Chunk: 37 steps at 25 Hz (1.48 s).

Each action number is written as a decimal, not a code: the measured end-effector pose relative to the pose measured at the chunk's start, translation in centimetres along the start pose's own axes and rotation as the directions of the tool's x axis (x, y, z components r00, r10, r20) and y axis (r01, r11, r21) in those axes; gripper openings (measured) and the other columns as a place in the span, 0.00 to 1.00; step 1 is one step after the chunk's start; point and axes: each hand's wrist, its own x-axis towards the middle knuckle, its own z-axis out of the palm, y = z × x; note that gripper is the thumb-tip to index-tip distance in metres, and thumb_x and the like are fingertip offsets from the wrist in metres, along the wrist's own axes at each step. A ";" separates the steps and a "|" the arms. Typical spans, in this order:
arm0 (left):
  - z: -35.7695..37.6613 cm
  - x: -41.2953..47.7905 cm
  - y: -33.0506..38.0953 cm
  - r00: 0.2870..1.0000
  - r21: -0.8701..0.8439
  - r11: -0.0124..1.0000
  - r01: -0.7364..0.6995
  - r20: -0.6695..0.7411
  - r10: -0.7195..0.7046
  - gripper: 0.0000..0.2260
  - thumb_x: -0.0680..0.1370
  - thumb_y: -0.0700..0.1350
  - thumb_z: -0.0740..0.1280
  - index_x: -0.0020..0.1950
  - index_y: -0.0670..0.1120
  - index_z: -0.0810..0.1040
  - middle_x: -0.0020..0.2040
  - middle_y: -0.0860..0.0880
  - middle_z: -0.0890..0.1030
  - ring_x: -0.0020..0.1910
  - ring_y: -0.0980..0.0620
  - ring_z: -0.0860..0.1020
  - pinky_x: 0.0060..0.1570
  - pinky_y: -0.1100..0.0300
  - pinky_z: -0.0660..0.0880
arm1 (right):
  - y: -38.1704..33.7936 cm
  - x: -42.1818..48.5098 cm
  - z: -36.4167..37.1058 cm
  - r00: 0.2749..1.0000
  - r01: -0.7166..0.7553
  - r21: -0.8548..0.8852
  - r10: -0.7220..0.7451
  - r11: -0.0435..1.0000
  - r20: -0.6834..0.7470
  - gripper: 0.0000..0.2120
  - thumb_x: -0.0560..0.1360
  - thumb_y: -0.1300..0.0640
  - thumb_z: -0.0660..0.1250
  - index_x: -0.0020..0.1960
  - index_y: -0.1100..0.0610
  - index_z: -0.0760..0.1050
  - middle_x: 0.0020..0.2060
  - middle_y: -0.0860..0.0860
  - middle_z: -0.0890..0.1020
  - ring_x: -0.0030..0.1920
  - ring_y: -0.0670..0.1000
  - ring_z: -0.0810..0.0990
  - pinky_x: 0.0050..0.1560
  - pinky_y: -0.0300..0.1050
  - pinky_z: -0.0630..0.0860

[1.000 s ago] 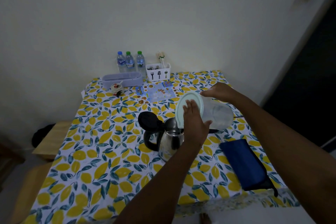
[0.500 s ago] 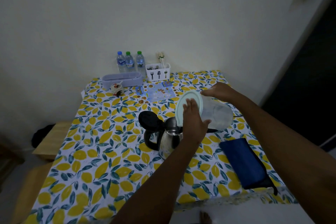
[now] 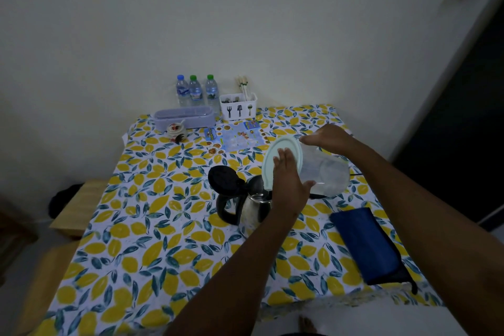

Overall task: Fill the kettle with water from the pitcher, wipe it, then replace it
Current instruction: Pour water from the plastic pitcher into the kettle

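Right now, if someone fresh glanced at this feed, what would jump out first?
Mid-table, both hands tip a clear pitcher over the open steel kettle: the left hand presses its pale lid, the right hand grips from behind. A folded blue cloth lies right of the kettle, on the lemon-print tablecloth.
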 end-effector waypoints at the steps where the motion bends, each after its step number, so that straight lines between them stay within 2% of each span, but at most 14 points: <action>1: 0.1 0.0 -0.1 1.000 0.005 1.000 0.002 -0.004 -0.002 0.45 0.73 0.48 0.72 0.76 0.40 0.44 0.78 0.41 0.45 0.77 0.41 0.44 0.75 0.48 0.48 | 0.1 0.0 0.1 1.000 -0.001 0.000 0.001 1.000 0.002 0.25 0.70 0.43 0.69 0.22 0.54 0.63 0.22 0.50 0.64 0.25 0.49 0.63 0.31 0.46 0.59; 3: 0.4 0.2 -0.5 1.000 0.019 1.000 0.008 0.001 -0.008 0.45 0.73 0.48 0.73 0.77 0.41 0.44 0.79 0.42 0.46 0.77 0.42 0.44 0.75 0.49 0.49 | 0.8 0.0 0.5 1.000 0.002 0.008 -0.002 1.000 0.018 0.26 0.71 0.43 0.68 0.22 0.55 0.63 0.22 0.51 0.65 0.25 0.49 0.64 0.31 0.46 0.59; 5: 0.8 0.4 -0.5 1.000 0.052 0.998 -0.018 0.026 0.017 0.45 0.73 0.48 0.73 0.76 0.41 0.45 0.79 0.42 0.46 0.77 0.41 0.44 0.75 0.49 0.48 | 2.1 0.0 0.9 1.000 -0.014 0.064 0.013 0.998 0.021 0.25 0.72 0.43 0.67 0.25 0.59 0.67 0.24 0.53 0.70 0.27 0.51 0.70 0.33 0.47 0.64; 8: 1.8 1.3 -0.2 0.995 0.179 0.979 -0.092 0.055 0.084 0.44 0.74 0.48 0.72 0.76 0.40 0.44 0.78 0.40 0.46 0.76 0.39 0.44 0.75 0.48 0.47 | 4.5 0.0 1.2 0.990 -0.135 0.268 0.143 0.954 -0.011 0.22 0.70 0.44 0.70 0.27 0.58 0.71 0.26 0.52 0.74 0.29 0.51 0.74 0.34 0.46 0.67; 11: 3.5 2.1 0.5 0.991 0.310 0.944 -0.113 0.104 0.085 0.44 0.74 0.48 0.72 0.76 0.39 0.43 0.78 0.38 0.45 0.76 0.38 0.44 0.75 0.47 0.48 | 7.4 -0.2 1.9 0.972 -0.216 0.464 0.233 0.859 0.021 0.21 0.70 0.46 0.71 0.25 0.55 0.69 0.18 0.47 0.72 0.22 0.47 0.71 0.30 0.43 0.65; 15: 7.2 4.0 1.1 0.963 0.475 0.855 -0.209 0.252 0.096 0.44 0.74 0.48 0.71 0.76 0.38 0.43 0.78 0.37 0.46 0.76 0.37 0.45 0.76 0.46 0.48 | 13.2 0.4 3.3 0.916 -0.351 0.598 0.397 0.721 0.059 0.20 0.71 0.47 0.70 0.27 0.56 0.71 0.18 0.48 0.73 0.21 0.48 0.69 0.26 0.41 0.64; 19: 11.9 6.8 2.9 0.921 0.483 0.821 -0.305 0.368 0.126 0.42 0.74 0.46 0.71 0.76 0.39 0.44 0.78 0.38 0.46 0.76 0.38 0.45 0.75 0.47 0.48 | 20.8 1.8 3.5 0.831 -0.453 0.703 0.546 0.548 0.110 0.23 0.70 0.45 0.71 0.27 0.58 0.66 0.16 0.51 0.66 0.19 0.50 0.63 0.25 0.40 0.61; 23: 17.1 10.5 5.8 0.864 0.458 0.791 -0.406 0.475 0.169 0.43 0.74 0.46 0.71 0.76 0.38 0.45 0.78 0.38 0.48 0.76 0.38 0.47 0.74 0.45 0.51 | 27.8 2.7 1.1 0.835 -0.390 0.779 0.546 0.491 0.074 0.23 0.72 0.48 0.70 0.26 0.58 0.66 0.20 0.54 0.66 0.23 0.53 0.63 0.30 0.45 0.60; 26: 20.6 12.9 6.9 0.827 0.452 0.766 -0.457 0.533 0.179 0.42 0.75 0.48 0.70 0.76 0.39 0.44 0.78 0.39 0.48 0.77 0.39 0.47 0.75 0.45 0.52 | 32.1 3.4 -0.4 0.827 -0.364 0.809 0.560 0.461 0.053 0.19 0.72 0.48 0.70 0.31 0.59 0.69 0.22 0.55 0.65 0.23 0.51 0.63 0.29 0.45 0.59; 29: 23.0 15.0 7.0 0.803 0.469 0.728 -0.500 0.566 0.187 0.40 0.76 0.48 0.69 0.76 0.40 0.45 0.78 0.40 0.48 0.77 0.40 0.47 0.74 0.45 0.54 | 35.2 4.5 -0.8 0.836 -0.324 0.835 0.547 0.444 0.033 0.21 0.72 0.49 0.69 0.28 0.59 0.67 0.18 0.52 0.65 0.19 0.48 0.62 0.28 0.44 0.59; 33: 24.9 16.6 6.9 0.806 0.502 0.684 -0.529 0.551 0.219 0.38 0.75 0.48 0.69 0.76 0.42 0.49 0.78 0.40 0.53 0.76 0.39 0.52 0.72 0.42 0.55 | 37.2 6.5 -1.2 0.838 -0.324 0.848 0.544 0.420 0.051 0.20 0.72 0.49 0.68 0.28 0.59 0.69 0.16 0.49 0.67 0.20 0.48 0.64 0.29 0.45 0.60; 35: 25.7 17.2 7.0 0.813 0.534 0.653 -0.537 0.534 0.232 0.38 0.74 0.49 0.71 0.76 0.41 0.53 0.77 0.39 0.57 0.75 0.38 0.56 0.71 0.41 0.58 | 37.7 7.3 -1.4 0.844 -0.288 0.870 0.536 0.401 0.032 0.17 0.69 0.47 0.68 0.31 0.60 0.74 0.21 0.53 0.71 0.23 0.50 0.67 0.30 0.44 0.62; 37: 26.5 17.8 7.4 0.819 0.558 0.627 -0.544 0.517 0.251 0.39 0.70 0.51 0.75 0.74 0.40 0.59 0.74 0.38 0.65 0.72 0.38 0.64 0.67 0.43 0.66 | 38.4 7.9 -1.5 0.866 -0.235 0.881 0.500 0.411 -0.002 0.20 0.67 0.44 0.67 0.37 0.64 0.79 0.29 0.57 0.75 0.29 0.53 0.71 0.33 0.46 0.65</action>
